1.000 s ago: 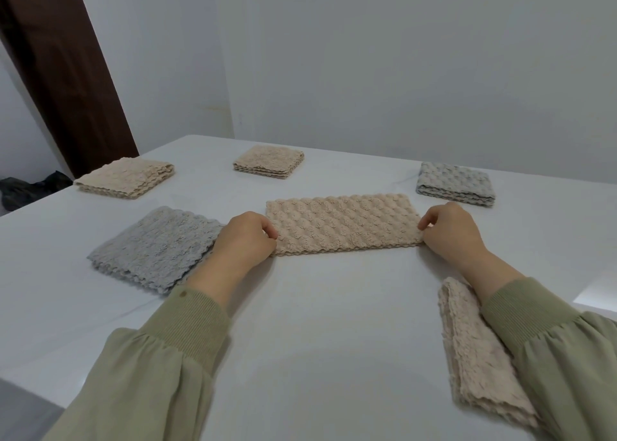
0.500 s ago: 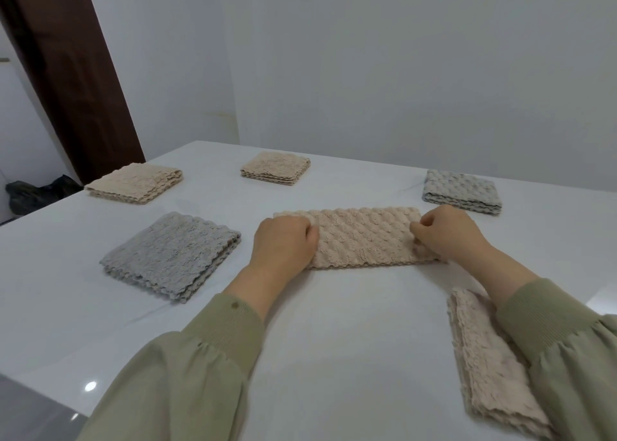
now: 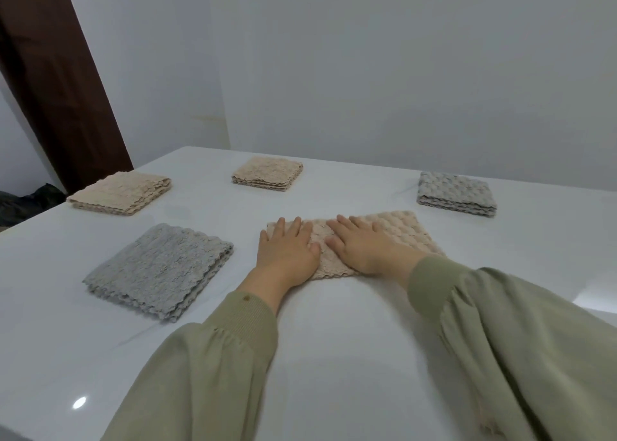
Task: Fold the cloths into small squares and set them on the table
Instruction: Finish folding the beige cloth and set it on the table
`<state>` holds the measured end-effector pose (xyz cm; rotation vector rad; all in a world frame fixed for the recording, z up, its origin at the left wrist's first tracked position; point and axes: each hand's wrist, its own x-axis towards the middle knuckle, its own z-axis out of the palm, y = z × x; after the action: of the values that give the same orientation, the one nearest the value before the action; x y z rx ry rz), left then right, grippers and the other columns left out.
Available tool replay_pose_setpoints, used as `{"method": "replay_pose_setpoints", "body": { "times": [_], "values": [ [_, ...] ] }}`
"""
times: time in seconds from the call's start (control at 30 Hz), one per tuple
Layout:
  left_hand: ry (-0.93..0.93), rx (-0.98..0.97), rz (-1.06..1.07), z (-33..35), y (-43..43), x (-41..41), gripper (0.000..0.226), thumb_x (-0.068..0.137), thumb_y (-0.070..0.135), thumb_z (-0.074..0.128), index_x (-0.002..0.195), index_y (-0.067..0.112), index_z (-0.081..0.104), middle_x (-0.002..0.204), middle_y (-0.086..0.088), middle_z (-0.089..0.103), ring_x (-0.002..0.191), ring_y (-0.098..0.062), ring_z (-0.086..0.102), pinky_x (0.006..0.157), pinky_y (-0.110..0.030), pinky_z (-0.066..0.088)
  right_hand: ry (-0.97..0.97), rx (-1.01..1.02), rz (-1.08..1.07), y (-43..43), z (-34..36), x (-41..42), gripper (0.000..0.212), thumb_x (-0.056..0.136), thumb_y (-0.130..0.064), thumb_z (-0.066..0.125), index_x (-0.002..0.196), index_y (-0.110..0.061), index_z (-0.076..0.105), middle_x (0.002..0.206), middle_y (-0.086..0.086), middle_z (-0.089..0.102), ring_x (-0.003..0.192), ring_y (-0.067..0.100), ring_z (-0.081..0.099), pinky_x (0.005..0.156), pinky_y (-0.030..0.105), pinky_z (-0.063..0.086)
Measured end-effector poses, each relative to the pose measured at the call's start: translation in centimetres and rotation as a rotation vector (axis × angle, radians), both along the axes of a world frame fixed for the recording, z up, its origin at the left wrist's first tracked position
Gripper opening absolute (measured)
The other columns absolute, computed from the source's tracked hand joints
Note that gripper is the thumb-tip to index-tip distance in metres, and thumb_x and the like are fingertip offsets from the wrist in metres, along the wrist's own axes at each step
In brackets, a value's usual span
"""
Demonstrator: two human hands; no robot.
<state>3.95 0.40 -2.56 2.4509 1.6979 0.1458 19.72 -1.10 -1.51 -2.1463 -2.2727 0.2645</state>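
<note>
A beige bumpy cloth (image 3: pixel 405 230) lies folded on the white table (image 3: pixel 350 334) in front of me. My left hand (image 3: pixel 287 250) presses flat on its left part with straight fingers. My right hand (image 3: pixel 364 245) lies flat beside it on the middle of the cloth, fingers pointing left and away. Only the cloth's right end and near edge show past the hands.
Folded squares sit around: a grey cloth (image 3: pixel 160 270) at near left, a beige cloth (image 3: pixel 122 192) at far left, a beige cloth (image 3: pixel 267 173) at the back middle, a grey cloth (image 3: pixel 455 193) at back right. A dark wooden door frame (image 3: pixel 56 83) stands at left.
Both hands moved inward from the long cloth's ends and folded it shorter. The fingers have opened out and now press flat on top. The beige cloth by my right sleeve is out of sight.
</note>
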Motion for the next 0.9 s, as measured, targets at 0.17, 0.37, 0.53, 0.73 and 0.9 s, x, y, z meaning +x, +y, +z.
{"method": "replay_pose_setpoints", "body": {
  "times": [0.17, 0.37, 0.53, 0.73, 0.9],
  "values": [
    [-0.012, -0.02, -0.003, 0.1, 0.1, -0.2, 0.056, 0.099, 0.043, 0.015, 0.151, 0.026, 0.004, 0.159, 0.006, -0.003, 0.146, -0.021, -0.009, 0.116, -0.049, -0.003, -0.059, -0.038, -0.174, -0.2, 0.5, 5.7, 0.058, 0.098, -0.052, 0.011, 0.151, -0.028, 0.004, 0.159, -0.002, -0.002, 0.146, 0.019, -0.002, 0.116, 0.051, 0.0],
    [-0.02, -0.022, 0.004, 0.0, 0.2, -0.3, 0.057, 0.098, 0.046, 0.016, 0.151, 0.027, 0.005, 0.159, 0.006, -0.002, 0.146, -0.02, -0.007, 0.115, -0.05, -0.002, -0.055, -0.077, -0.277, -0.5, 0.4, 8.0, 0.06, 0.098, -0.053, 0.01, 0.151, -0.027, 0.001, 0.159, -0.003, -0.007, 0.146, 0.019, -0.007, 0.115, 0.052, -0.004],
    [-0.2, 0.182, 0.018, 0.6, -0.8, -0.9, 0.042, 0.096, 0.036, 0.035, 0.133, 0.02, 0.046, 0.144, 0.001, 0.04, 0.139, -0.02, 0.023, 0.114, -0.048, 0.014, -0.235, 0.092, -0.253, -1.9, 1.5, 6.8, 0.059, 0.099, -0.047, 0.016, 0.148, -0.014, 0.018, 0.158, 0.011, 0.008, 0.144, 0.03, 0.01, 0.114, 0.052, 0.011],
    [-0.327, 0.195, -0.217, 2.0, -2.0, -3.6, 0.015, 0.087, 0.035, 0.057, 0.09, 0.021, 0.059, 0.097, 0.006, 0.05, 0.099, -0.012, 0.042, 0.078, -0.023, 0.032, 0.031, 0.3, -0.204, -5.0, 4.5, 3.6, 0.025, 0.091, -0.022, 0.043, 0.102, -0.009, 0.062, 0.106, 0.008, 0.061, 0.09, 0.025, 0.058, 0.072, 0.032, 0.046],
    [-0.181, 0.124, -0.264, 2.4, -3.5, -4.4, 0.019, 0.081, 0.04, 0.062, 0.091, 0.024, 0.059, 0.09, 0.01, 0.049, 0.09, -0.009, 0.045, 0.072, -0.023, 0.033, 0.046, 0.058, -0.122, -7.8, 4.0, 2.6, 0.024, 0.086, -0.019, 0.049, 0.096, -0.007, 0.068, 0.099, 0.009, 0.069, 0.094, 0.025, 0.063, 0.081, 0.036, 0.051]
  ]
}}
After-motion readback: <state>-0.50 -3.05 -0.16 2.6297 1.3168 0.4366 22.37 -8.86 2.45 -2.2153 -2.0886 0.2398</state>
